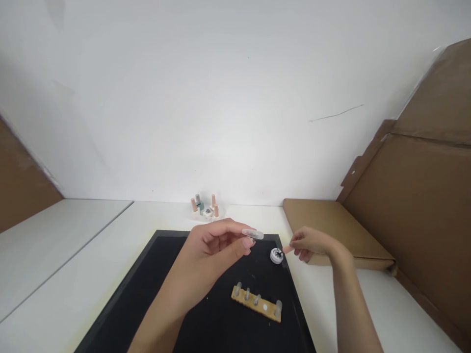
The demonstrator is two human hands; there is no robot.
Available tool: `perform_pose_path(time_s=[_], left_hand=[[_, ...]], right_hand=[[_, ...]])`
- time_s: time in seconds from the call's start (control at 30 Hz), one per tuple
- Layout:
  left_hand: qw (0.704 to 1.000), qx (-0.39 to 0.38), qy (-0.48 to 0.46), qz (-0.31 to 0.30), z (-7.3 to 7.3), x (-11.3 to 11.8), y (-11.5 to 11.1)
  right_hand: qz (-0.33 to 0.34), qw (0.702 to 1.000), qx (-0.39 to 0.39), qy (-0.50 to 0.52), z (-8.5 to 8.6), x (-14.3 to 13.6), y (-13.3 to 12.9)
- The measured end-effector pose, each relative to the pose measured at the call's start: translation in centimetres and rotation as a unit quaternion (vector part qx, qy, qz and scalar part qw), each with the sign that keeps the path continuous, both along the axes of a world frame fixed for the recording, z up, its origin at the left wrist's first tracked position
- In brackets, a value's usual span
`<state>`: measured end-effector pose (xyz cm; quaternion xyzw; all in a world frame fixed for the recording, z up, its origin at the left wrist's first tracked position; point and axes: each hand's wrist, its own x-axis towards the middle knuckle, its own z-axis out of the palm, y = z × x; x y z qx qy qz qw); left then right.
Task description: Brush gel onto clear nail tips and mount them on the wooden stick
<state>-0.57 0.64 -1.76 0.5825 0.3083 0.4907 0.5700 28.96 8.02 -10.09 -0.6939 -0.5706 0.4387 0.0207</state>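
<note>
My left hand (217, 257) pinches a pale, translucent nail tip (253, 234) on a small holder between thumb and fingers, above the black mat. My right hand (309, 242) is closed on the pink cap of a brush (287, 249). The brush's dark end is at a small round white pot (276, 256) near the mat's right edge. Nearer to me, a yellowish strip (257, 303) lies on the mat, with several clear nail tips standing on it and one white round spot without a tip.
Several polish bottles with pink and grey caps stand in a clear holder (206, 215) behind the black mat (162, 250). A flat cardboard box (327, 215) lies at the right. Cardboard panels (434, 181) rise at the sides, before a white wall.
</note>
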Motion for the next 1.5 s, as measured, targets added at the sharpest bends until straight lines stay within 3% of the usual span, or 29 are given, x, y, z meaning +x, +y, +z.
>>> perform_pose_path(time_s=[0.1, 0.23, 0.37, 0.47, 0.53, 0.7, 0.8, 1.07, 1.5], left_hand=[[1.0, -0.005, -0.003, 0.001, 0.0, 0.0, 0.1], [1.0, 0.004, -0.007, 0.002, -0.1, -0.1, 0.1], [1.0, 0.005, 0.007, -0.001, 0.0, -0.3, -0.1], [1.0, 0.008, 0.028, 0.005, 0.3, -0.4, -0.3], [0.999, 0.006, 0.039, 0.005, 0.4, -0.4, -0.4], [0.999, 0.002, 0.046, 0.001, 0.5, -0.4, -0.4], [0.999, 0.001, 0.047, -0.003, 0.5, -0.5, -0.5], [0.999, -0.005, 0.047, -0.012, 0.8, -0.6, -1.2], [0.999, -0.026, 0.004, -0.035, 0.9, -0.5, -1.6]], right_hand=[[-0.001, 0.999, 0.041, 0.017, 1.1, 0.4, -1.0], [0.009, 0.987, 0.144, 0.077, 4.0, 0.2, -3.5], [0.019, 0.948, 0.282, 0.146, 7.0, -1.3, -6.4], [0.008, 0.917, 0.357, 0.177, 8.2, -2.5, -8.0], [0.014, 0.887, 0.419, 0.195, 8.5, -3.2, -8.7], [0.084, 0.758, 0.609, 0.217, 8.9, -4.5, -9.6], [0.094, 0.728, 0.634, 0.245, 9.1, -5.3, -9.9], [0.106, 0.683, 0.638, 0.338, 9.0, -6.9, -10.7], [0.117, 0.678, 0.678, 0.259, 9.6, -7.7, -11.4]])
